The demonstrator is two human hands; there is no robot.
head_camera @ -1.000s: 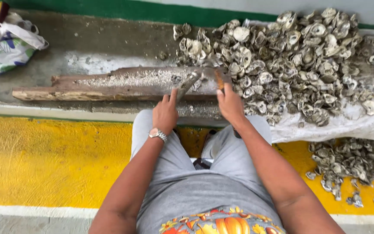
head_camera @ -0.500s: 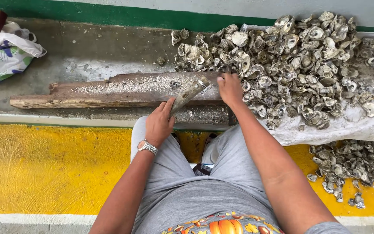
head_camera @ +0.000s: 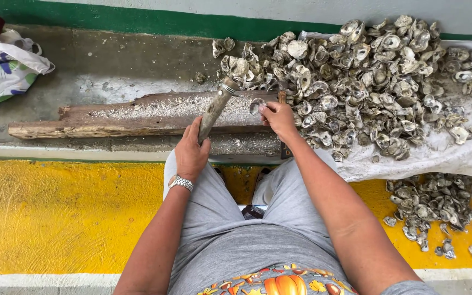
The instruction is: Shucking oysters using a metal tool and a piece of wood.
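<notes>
My left hand [head_camera: 191, 153], with a silver watch on its wrist, grips a grey, crusted tool handle [head_camera: 216, 108] that slants up and away over a worn wooden plank [head_camera: 137, 114]. My right hand [head_camera: 278, 117] pinches a single oyster shell [head_camera: 257, 105] and holds it on the plank's right end, close beside the tool's tip. A big heap of oyster shells [head_camera: 367, 82] lies on a white cloth just right of my right hand.
A smaller pile of shells [head_camera: 427, 210] lies on the yellow floor by my right leg. A patterned plastic bag [head_camera: 4, 71] with a red-handled tool sits far left on the concrete ledge. A green-striped wall runs along the back.
My right hand drew back from the heap with a shell and set it on the plank. My left hand swung the tool handle upward and to the right.
</notes>
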